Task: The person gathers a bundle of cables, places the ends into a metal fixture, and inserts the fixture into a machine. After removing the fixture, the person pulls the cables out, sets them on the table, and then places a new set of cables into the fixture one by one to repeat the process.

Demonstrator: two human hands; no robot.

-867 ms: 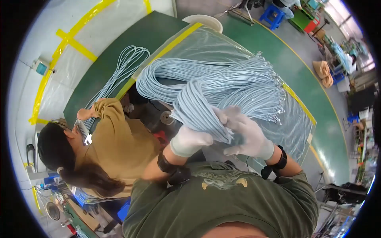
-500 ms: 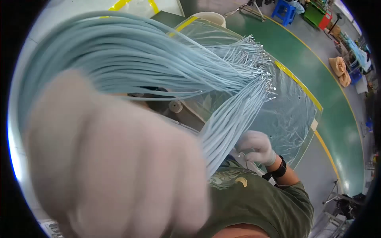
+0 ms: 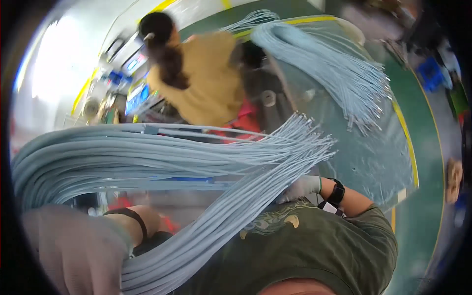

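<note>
Pale-blue cable bundle (image 3: 162,157) is clamped in my gloved left hand (image 3: 73,250); its long axis fans right from that grip. My right hand (image 3: 302,188) closes around strands farther along, nearer the loose tips.

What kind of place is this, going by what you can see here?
Probably a factory floor or cable assembly workshop. The left hand lifts a big bundle of pale blue cables, a second cable bundle lies on the green table, and a co-worker works close by.
</note>
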